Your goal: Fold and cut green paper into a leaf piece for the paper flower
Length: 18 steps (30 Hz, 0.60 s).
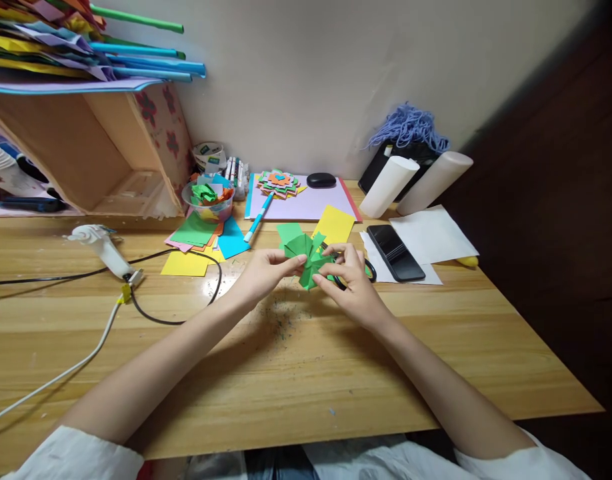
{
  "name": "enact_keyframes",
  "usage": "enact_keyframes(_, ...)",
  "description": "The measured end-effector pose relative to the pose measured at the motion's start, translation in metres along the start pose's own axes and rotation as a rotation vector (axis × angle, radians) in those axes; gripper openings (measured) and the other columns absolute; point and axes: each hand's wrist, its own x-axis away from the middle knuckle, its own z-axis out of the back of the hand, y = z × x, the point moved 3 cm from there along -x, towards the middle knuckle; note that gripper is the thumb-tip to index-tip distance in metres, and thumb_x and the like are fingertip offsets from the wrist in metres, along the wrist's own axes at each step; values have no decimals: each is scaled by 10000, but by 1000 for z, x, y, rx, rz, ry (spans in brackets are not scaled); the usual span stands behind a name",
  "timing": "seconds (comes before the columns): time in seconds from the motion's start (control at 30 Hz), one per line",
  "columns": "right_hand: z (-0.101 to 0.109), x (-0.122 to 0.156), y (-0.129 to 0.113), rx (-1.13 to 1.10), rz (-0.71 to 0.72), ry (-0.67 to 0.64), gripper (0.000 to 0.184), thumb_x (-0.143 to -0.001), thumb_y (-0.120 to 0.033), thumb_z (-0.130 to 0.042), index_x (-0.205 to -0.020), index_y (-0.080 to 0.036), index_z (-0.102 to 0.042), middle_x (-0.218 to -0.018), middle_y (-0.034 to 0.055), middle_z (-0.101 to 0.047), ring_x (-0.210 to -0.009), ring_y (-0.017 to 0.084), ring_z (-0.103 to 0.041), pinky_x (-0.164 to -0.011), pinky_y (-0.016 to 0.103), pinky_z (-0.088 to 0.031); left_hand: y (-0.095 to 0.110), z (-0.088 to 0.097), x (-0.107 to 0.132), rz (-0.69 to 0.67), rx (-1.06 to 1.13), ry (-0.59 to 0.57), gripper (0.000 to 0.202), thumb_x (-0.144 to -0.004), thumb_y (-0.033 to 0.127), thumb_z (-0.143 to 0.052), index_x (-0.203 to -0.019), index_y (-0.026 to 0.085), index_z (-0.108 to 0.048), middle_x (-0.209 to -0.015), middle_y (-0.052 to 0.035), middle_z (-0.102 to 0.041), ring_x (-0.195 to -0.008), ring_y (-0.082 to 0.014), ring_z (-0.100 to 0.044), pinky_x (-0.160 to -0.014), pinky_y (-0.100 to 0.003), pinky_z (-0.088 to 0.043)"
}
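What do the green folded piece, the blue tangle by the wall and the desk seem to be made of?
Green folded piece: likely paper, matte, judging by its thin edges and crisp creases.
Blue tangle: probably yarn or soft cord, dull, from its loose strands; the fibre can't be told.
Desk: wood or wood-look laminate, slightly glossy, from its grain bands and a patch of reflected light.

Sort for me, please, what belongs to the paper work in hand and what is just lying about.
Likely for the job: green folded paper, held by left hand and right hand; scissors; yellow sheet.

Probably just lying about: phone; blue yarn; black cable; white rolls.
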Motion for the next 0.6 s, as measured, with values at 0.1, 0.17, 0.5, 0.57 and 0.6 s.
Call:
enact_keyframes(0.1, 0, 0, 2, 2, -42, -47, 203, -805, -361, -545, -706, -236, -671, -1140, 60, -435, -1121, 266, -340, -973, 462, -282, -1, 0, -1, 11, 38, -20, 255, -658, 389, -684, -706, 139, -692, -761, -56, -703, -773, -166, -628, -840, -326, -460)
enact_keyframes(0.17, -2, -1, 5, -34, -68, -115, 239, -825, -397, -510, -748, -262, -692, -1166, 53, -430, -1173, 263, -316, -1010, 463, -240, -1, 0, -1, 18, 31, -31, 262, -668, 393, -673, -707, 134, -689, -760, -57, -701, -775, -160, -626, -847, -326, -455)
enact_keyframes(0.5, -8, -5, 13, -278, -120, -245, 244, -825, -404, -515, -742, -289, -714, -1115, 27, -511, -1181, 230, -373, -1041, 419, -203, 2, -1, 1, 26, -28, -40, 262, -674, 392, -664, -713, 134, -691, -721, -45, -692, -736, -148, -619, -825, -321, -456)
enact_keyframes(0.57, -8, -5, 12, -301, -133, -215, 250, -823, -406, -516, -739, -281, -716, -1117, 29, -513, -1180, 229, -378, -1035, 408, -221, 2, -2, 2, 24, -21, -37, 265, -669, 390, -669, -723, 132, -692, -722, -45, -692, -735, -149, -619, -824, -322, -458)
enact_keyframes(0.6, -7, -5, 12, -306, -140, -212, 255, -822, -407, -516, -732, -276, -716, -1115, 31, -514, -1179, 229, -380, -1032, 404, -228, 2, -2, 1, 21, -19, -41, 266, -668, 390, -669, -727, 132, -692, -726, -45, -693, -737, -150, -619, -821, -322, -459)
